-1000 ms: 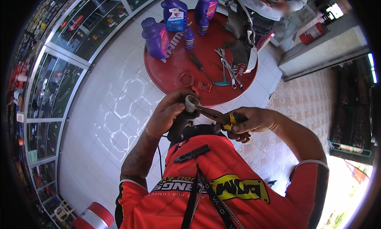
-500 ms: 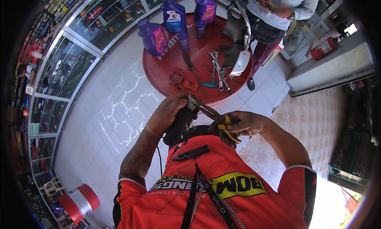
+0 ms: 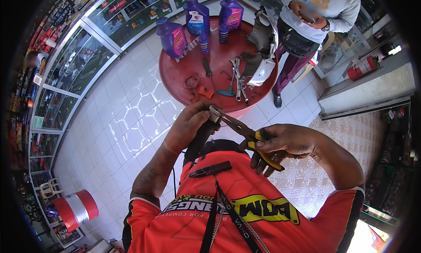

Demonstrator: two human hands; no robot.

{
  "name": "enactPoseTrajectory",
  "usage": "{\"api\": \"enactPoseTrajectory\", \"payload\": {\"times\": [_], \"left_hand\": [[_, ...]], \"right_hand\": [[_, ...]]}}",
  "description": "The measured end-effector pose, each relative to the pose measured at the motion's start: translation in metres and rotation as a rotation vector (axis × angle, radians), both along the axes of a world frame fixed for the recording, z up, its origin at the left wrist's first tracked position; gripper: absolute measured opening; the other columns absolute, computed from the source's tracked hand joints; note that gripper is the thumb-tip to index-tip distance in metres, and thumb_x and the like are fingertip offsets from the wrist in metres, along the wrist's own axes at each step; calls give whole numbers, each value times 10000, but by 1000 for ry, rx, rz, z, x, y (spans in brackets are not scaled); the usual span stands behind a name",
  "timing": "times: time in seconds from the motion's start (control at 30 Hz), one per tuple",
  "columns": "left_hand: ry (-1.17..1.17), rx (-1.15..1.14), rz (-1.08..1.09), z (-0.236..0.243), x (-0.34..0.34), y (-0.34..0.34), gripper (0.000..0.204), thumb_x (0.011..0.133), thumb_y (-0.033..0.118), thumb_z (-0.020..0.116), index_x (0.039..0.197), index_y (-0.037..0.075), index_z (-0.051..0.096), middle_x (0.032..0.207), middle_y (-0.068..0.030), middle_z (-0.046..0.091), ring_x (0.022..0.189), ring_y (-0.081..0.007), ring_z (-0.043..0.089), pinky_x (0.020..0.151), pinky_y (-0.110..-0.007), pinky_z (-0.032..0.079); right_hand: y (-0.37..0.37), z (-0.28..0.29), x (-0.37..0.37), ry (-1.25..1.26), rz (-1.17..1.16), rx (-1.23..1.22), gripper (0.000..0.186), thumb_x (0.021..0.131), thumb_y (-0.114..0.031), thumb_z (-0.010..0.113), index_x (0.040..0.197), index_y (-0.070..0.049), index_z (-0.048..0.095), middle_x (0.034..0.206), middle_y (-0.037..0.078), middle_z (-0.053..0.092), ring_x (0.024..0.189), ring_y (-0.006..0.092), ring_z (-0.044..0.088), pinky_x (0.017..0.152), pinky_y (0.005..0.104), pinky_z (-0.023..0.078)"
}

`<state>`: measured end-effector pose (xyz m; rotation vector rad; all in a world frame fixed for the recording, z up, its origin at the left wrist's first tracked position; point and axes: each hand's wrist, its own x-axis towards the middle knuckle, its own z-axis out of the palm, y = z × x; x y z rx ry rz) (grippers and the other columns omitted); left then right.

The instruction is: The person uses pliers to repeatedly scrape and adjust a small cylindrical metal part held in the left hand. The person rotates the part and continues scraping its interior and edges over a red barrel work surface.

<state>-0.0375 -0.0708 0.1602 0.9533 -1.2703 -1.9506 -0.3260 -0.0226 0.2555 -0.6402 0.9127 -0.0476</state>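
My left hand (image 3: 186, 126) is closed round a dark, tube-like part (image 3: 201, 139) with a pale metal end (image 3: 215, 113); its exact kind does not show. In my right hand (image 3: 291, 141) is a pair of long-nose pliers (image 3: 239, 126) with yellow and black handles. The jaws of the pliers meet the metal end beside my left thumb; whether they clamp it is too small to tell. Both hands are held in front of my red shirt, just short of the round red table (image 3: 184, 69).
On the table are purple bottles (image 3: 172, 39), wrenches (image 3: 239, 82), a teal-handled tool (image 3: 226, 91), an orange piece (image 3: 205, 92), a screwdriver (image 3: 207, 68) and a dark-and-silver panel (image 3: 263, 73). A person (image 3: 302, 29) stands beyond its right side. Glass cabinets (image 3: 72, 66) line the left.
My right hand has moved right and turned, so the pliers slant more downward and their handles show more. The left hand keeps its hold. The whole view has shifted slightly.
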Motion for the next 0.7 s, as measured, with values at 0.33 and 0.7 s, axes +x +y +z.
{"api": "enactPoseTrajectory", "payload": {"times": [0.33,0.7], "left_hand": [[67,-117,9,-8,7,-24,302,1014,139,543,1270,-9,602,1122,-96,686,980,-169,695,872,-338,595],[27,-258,65,-16,52,-67,347,984,169,643,1266,-23,581,1168,-96,686,1070,-158,663,966,-317,530]], "right_hand": [[-14,28,25,133,-16,-17,478,1049,-376,600,1306,16,509,1100,180,699,960,263,728,827,438,635],[-47,18,77,180,-52,-126,409,1047,-415,607,1142,-20,559,877,63,640,760,153,657,588,317,516]]}}
